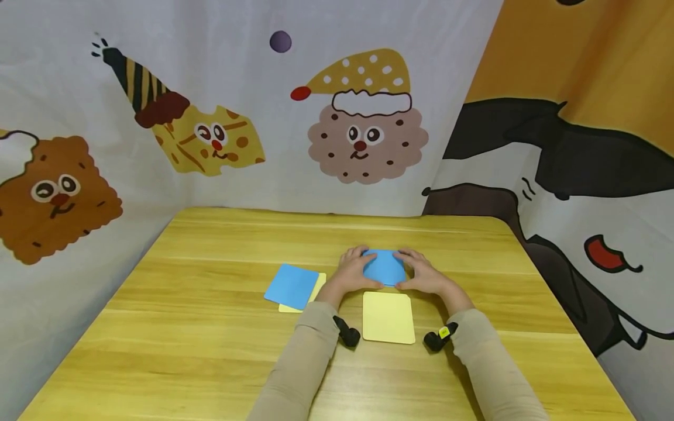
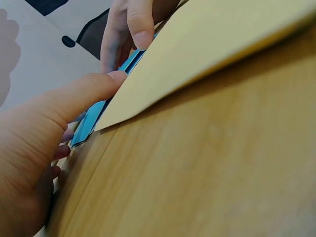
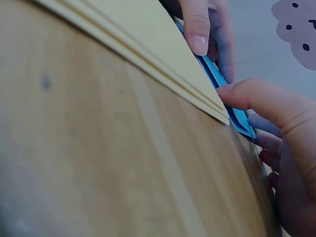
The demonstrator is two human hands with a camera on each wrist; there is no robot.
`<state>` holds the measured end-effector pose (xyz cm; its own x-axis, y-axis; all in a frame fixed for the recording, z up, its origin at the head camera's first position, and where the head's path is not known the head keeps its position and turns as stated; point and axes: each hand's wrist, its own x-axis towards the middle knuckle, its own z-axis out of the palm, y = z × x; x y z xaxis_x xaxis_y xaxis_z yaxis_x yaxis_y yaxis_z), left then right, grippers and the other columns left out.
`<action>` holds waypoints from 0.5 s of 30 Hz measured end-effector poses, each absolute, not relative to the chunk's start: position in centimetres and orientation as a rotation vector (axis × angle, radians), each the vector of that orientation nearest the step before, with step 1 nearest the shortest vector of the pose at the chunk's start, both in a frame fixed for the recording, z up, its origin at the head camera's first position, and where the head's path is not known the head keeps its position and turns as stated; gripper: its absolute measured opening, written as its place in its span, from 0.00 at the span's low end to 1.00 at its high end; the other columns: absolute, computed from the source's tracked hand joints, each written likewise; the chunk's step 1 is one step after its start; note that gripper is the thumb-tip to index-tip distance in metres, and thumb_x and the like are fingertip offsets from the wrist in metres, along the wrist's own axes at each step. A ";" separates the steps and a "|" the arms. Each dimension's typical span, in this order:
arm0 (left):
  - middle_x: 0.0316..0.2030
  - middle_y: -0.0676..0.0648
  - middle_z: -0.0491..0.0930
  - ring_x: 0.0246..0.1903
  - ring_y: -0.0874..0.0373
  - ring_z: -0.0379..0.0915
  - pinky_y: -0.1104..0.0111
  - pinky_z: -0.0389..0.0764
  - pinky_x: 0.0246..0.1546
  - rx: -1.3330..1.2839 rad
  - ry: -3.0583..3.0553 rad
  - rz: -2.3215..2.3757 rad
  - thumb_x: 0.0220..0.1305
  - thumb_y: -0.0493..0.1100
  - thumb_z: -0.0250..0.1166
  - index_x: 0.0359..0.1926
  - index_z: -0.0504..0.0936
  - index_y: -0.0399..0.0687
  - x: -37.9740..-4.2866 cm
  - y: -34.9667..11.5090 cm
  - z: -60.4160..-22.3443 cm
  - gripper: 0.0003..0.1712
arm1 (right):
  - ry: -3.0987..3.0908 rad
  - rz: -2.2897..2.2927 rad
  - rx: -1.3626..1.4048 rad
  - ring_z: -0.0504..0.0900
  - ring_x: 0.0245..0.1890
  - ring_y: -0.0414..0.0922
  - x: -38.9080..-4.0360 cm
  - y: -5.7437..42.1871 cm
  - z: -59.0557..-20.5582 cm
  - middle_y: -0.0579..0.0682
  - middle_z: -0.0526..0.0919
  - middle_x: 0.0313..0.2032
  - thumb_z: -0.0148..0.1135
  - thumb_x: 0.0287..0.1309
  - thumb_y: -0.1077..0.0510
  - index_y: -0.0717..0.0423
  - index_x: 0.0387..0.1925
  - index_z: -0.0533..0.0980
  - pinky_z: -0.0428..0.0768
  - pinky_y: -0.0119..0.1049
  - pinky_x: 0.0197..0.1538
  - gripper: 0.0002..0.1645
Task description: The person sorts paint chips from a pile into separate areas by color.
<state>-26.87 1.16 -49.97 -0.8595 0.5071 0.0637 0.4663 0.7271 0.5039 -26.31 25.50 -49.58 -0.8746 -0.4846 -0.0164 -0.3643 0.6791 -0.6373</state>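
Observation:
A small stack of square blue paper sheets [image 1: 384, 268] lies toward the back of the wooden table, between both hands. My left hand [image 1: 357, 272] holds its left side, thumb at the near edge and fingers round the far side. On the opposite side my right hand [image 1: 423, 275] grips it the same way. Both wrist views show the blue sheets [image 2: 91, 123] edge-on, with a narrow gap between layers. Just nearer than the hands lies a stack of yellow square sheets [image 1: 388, 317] with rounded corners; its layered edge shows in the right wrist view.
Left of the hands, another blue square sheet [image 1: 292, 285] lies at an angle over a yellow sheet [image 1: 319, 286], partly covering it. The wooden table [image 1: 184, 351] ends at the back against a cloth curtain [image 1: 295, 193] printed with cartoon figures.

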 end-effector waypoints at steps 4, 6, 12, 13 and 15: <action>0.70 0.44 0.53 0.69 0.46 0.46 0.52 0.49 0.66 0.783 2.835 0.864 0.50 0.66 0.70 0.70 0.65 0.52 -26.8 1.1 -50.0 0.50 | 2.705 -0.996 -0.696 0.45 0.69 0.65 -26.1 25.6 -49.6 0.62 0.50 0.71 0.72 0.50 0.44 0.57 0.72 0.57 0.53 0.69 0.60 0.53; 0.70 0.44 0.53 0.69 0.47 0.46 0.51 0.49 0.66 0.776 2.826 0.905 0.50 0.65 0.70 0.70 0.64 0.52 -26.8 1.1 -50.1 0.50 | 2.697 -1.039 -0.690 0.45 0.69 0.65 -25.9 25.6 -49.5 0.62 0.49 0.71 0.72 0.50 0.45 0.58 0.72 0.57 0.52 0.69 0.60 0.53; 0.70 0.44 0.54 0.68 0.47 0.47 0.49 0.50 0.65 0.747 2.768 1.111 0.51 0.61 0.72 0.70 0.66 0.50 -26.5 0.9 -50.0 0.49 | 2.700 -1.156 -0.655 0.46 0.69 0.65 -25.2 25.4 -49.5 0.62 0.49 0.71 0.72 0.50 0.47 0.59 0.71 0.58 0.53 0.69 0.60 0.52; 0.70 0.45 0.54 0.68 0.48 0.47 0.49 0.51 0.65 0.746 2.760 1.141 0.51 0.61 0.72 0.70 0.66 0.50 -26.5 0.8 -50.0 0.48 | 2.701 -1.179 -0.644 0.46 0.69 0.64 -25.1 25.4 -49.5 0.62 0.49 0.71 0.72 0.50 0.47 0.59 0.71 0.58 0.53 0.68 0.61 0.52; 0.70 0.45 0.54 0.68 0.48 0.47 0.48 0.51 0.64 0.752 2.743 1.191 0.52 0.60 0.72 0.70 0.66 0.50 -26.4 0.7 -50.0 0.47 | 2.709 -1.228 -0.639 0.48 0.69 0.64 -24.8 25.3 -49.4 0.62 0.50 0.71 0.72 0.51 0.49 0.60 0.71 0.58 0.54 0.67 0.62 0.52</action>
